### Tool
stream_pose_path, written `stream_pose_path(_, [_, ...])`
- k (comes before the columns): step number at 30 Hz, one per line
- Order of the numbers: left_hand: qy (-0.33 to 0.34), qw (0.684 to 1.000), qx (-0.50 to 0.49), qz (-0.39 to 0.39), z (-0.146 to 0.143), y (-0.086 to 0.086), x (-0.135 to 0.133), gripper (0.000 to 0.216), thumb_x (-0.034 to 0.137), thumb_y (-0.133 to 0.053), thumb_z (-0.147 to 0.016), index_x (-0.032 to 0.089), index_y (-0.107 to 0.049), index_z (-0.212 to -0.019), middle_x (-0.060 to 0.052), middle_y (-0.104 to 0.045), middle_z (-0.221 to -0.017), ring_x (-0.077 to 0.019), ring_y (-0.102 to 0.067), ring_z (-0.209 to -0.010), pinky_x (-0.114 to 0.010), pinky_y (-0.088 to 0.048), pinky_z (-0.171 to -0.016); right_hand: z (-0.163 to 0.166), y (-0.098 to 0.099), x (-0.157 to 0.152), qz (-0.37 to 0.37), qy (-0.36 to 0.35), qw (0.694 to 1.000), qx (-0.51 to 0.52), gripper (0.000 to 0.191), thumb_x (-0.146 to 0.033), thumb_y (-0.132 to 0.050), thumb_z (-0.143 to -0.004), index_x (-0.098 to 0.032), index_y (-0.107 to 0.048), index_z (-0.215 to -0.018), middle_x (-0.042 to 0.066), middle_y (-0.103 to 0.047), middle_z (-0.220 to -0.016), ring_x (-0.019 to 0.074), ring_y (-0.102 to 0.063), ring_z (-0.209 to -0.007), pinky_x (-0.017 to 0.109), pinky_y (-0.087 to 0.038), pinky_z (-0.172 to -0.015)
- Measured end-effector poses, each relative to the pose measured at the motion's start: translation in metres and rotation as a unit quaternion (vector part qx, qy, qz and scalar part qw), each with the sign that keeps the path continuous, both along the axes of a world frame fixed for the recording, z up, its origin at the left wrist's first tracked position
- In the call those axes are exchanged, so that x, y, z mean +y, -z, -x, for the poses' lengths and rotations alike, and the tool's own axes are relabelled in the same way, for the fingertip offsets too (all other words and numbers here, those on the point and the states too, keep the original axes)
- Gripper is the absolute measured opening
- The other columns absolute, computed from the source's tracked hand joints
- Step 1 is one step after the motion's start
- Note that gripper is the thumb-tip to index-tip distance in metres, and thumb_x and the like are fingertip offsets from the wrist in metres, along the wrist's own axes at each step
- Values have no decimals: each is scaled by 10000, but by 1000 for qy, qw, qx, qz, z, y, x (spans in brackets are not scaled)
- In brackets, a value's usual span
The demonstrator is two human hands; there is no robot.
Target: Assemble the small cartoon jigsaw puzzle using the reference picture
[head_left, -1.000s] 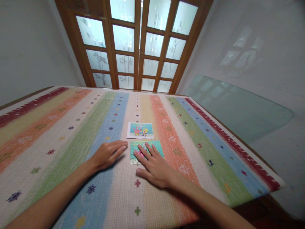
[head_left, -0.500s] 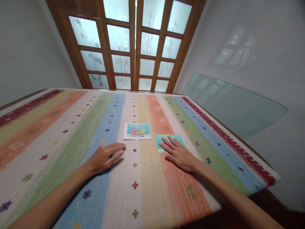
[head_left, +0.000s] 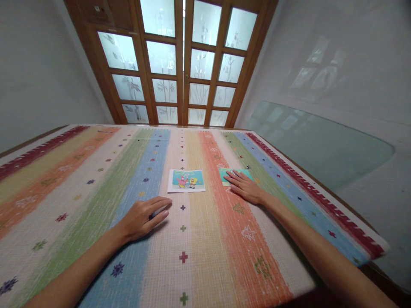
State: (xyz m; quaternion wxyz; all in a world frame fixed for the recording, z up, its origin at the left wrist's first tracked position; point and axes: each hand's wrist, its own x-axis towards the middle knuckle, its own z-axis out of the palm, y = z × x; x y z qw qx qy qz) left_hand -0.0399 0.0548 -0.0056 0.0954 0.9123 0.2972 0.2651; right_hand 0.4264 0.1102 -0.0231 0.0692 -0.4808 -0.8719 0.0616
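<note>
My right hand (head_left: 244,188) lies flat with its fingers outstretched on a green-and-teal cartoon picture card (head_left: 248,173). The fingers cover much of that card's middle, and its edges show around them. To its left, a second cartoon picture card (head_left: 189,180) with a white border lies flat on the tablecloth, showing a pink figure, a yellow square figure and a bluish one between them. My left hand (head_left: 141,218) rests on the cloth just below and left of this bordered card, apart from it. Its thumb is spread from the loosely bent fingers, with nothing held.
A striped, patterned tablecloth (head_left: 205,252) covers the table. Wooden doors (head_left: 183,85) with frosted panes stand beyond the far edge. A pale glass panel (head_left: 321,141) leans along the wall at the right, beside the table's right edge.
My right hand has slid the green card away from me and to the right. My left hand and the bordered card stay in place on the cloth, while the view has shifted slightly.
</note>
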Motion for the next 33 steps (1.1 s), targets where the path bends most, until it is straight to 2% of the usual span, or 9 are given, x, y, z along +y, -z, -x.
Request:
stream_pose_path(9, [-3,1000,-1,-18,-2,0,-1,347,367,-452,-1062,222,-671,-1288,-87,-731,-1251,-209,-748,-1025,-301,-606,-870,6,-14,-5,36,8,999,29,678,-662,-317,-1041,-281,-366,-1601,48,-246,-1686,307,-133,-1585,608,-109,-1279])
stream_pose_path(17, [-2,1000,2,-19,-2,-1,-2,338,355,-447,-1067,208,-667,-1276,-92,-730,-1251,-210,-744,-1044,-308,-608,-876,8,-18,-5,50,1,997,67,699,-689,-315,-1026,-278,-399,-1585,35,-287,-1678,289,-163,-1583,574,-103,-1288])
stream_pose_path(21, [-2,1000,-1,-19,-2,-2,-2,328,343,-454,-1062,214,-669,-1274,-87,-732,-1246,-206,-749,-1028,-309,-611,-881,7,-14,-4,3,22,996,90,679,-659,-310,-1036,-258,-441,-1569,57,-324,-1669,286,-203,-1577,574,-170,-1280])
stream_pose_path(25, [1,1000,-6,-19,-3,-2,-2,327,336,-458,-1057,213,-672,-1272,-90,-735,-1237,-207,-753,-1019,-314,-616,-872,4,-4,4,-56,96,991,72,705,-649,-272,-1039,-218,-460,-1564,105,-317,-1672,328,-223,-1570,598,-196,-1268])
stream_pose_path(28, [-1,1000,-4,-19,-3,-2,-2,324,333,-458,-1055,216,-678,-1263,-91,-737,-1233,-208,-754,-1018,-316,-618,-869,4,4,11,-46,126,990,37,705,-650,-250,-1035,-242,-428,-1583,104,-324,-1671,358,-217,-1568,637,-193,-1254])
stream_pose_path(33, [1,1000,-4,-18,-2,1,-1,318,332,-471,-1052,226,-678,-1270,-85,-732,-1250,-205,-753,-1025,-311,-615,-872,7,12,16,-32,129,991,-9,718,-662,-248,-1028,-238,-436,-1576,113,-371,-1654,360,-230,-1565,613,-183,-1263])
